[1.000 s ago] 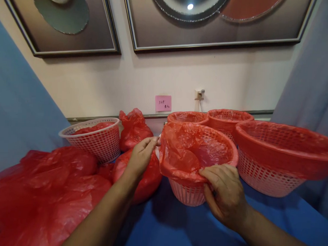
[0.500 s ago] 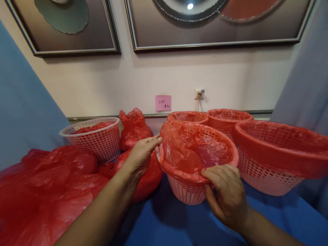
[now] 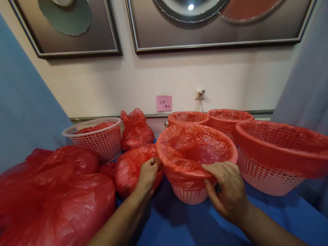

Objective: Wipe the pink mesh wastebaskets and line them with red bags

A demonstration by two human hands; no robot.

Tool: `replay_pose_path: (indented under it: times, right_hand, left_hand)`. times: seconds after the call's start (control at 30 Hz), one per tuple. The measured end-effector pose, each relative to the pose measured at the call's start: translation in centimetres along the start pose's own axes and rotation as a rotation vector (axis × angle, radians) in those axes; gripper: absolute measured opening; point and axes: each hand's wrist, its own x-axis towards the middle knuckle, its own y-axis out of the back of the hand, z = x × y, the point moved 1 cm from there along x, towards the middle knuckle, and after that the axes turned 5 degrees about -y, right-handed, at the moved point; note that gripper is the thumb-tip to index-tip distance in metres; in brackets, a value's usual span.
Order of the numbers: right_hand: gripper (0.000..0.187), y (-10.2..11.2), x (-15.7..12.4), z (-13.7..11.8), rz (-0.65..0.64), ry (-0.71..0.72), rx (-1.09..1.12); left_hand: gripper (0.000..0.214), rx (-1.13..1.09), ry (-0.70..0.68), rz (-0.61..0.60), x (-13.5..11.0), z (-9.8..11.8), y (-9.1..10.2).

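A pink mesh basket [image 3: 189, 195] stands on the blue table [image 3: 176, 227] in front of me, lined with a red plastic bag [image 3: 195, 149] folded over its rim. My left hand [image 3: 148, 174] is closed on the bag's edge at the basket's left side, pulled down below the rim. My right hand [image 3: 227, 191] grips the bag's edge against the basket's near right wall, fingers curled over the rim.
A large lined basket [image 3: 283, 156] stands at the right, two more lined baskets [image 3: 207, 119] behind. A white-rimmed basket [image 3: 97, 137] sits at left. Red bags [image 3: 51, 194] are heaped at the left, one stuffed bag [image 3: 135, 129] at the back. Blue curtains flank both sides.
My left hand dropped from the basket's upper left rim to below it, drawing the bag's loose flap down over the rim. The bag now lies flatter inside. My right hand stayed put.
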Motion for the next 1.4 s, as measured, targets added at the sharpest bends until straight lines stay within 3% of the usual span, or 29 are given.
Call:
replay_pose_path:
  times: [0.1, 0.27, 0.4, 0.53, 0.67, 0.73, 0.9, 1.03, 1.13, 1.23, 1.4]
  right_hand:
    - [0.038, 0.5, 0.2, 0.9, -0.018, -0.017, 0.043]
    - [0.02, 1.7, 0.9, 4.8, -0.01, -0.115, 0.251]
    - [0.021, 2.5, 0.7, 7.0, -0.016, -0.208, 0.181]
    - [0.039, 3.1, -0.1, 4.3, 0.046, -0.168, 0.093]
    - [0.042, 2.4, -0.6, 0.3, -0.069, 0.003, 0.096]
    - [0.039, 1.7, -0.5, -0.4, -0.055, 0.018, 0.07]
    - [0.034, 0.8, -0.4, 0.1, 0.022, -0.012, 0.09]
    - [0.037, 0.7, -0.7, 0.2, 0.027, -0.005, 0.105]
    - [0.039, 0.7, -1.0, 0.4, 0.029, 0.002, 0.11]
    - [0.044, 0.8, -1.1, 1.4, 0.043, -0.015, 0.152]
    - [0.04, 1.3, -0.7, 5.0, 0.08, -0.094, 0.315]
  left_hand:
    - [0.031, -0.061, -0.039, 0.013, -0.4, 0.7, -0.3]
    - [0.033, -0.114, -0.044, -0.007, -1.5, 3.1, -0.8]
    - [0.039, -0.153, 0.028, -0.021, -3.3, 3.5, -0.6]
    - [0.047, -0.19, 0.07, -0.019, -4.1, 3.5, -0.4]
    - [0.029, -0.248, 0.069, -0.025, -2.7, 3.8, -1.0]
    - [0.018, -0.276, 0.066, 0.006, -1.6, 3.7, -1.2]
    - [0.011, -0.333, 0.249, 0.054, -0.5, 1.6, -0.6]
    - [0.011, -0.357, 0.397, -0.014, -0.3, 0.9, 0.3]
    - [0.019, -0.384, 0.374, -0.056, 1.0, 2.2, 0.2]
    - [0.013, -0.365, 0.309, -0.012, 2.5, 3.5, -0.2]
    - [0.016, -0.363, 0.361, 0.018, 1.2, 2.1, 0.1]
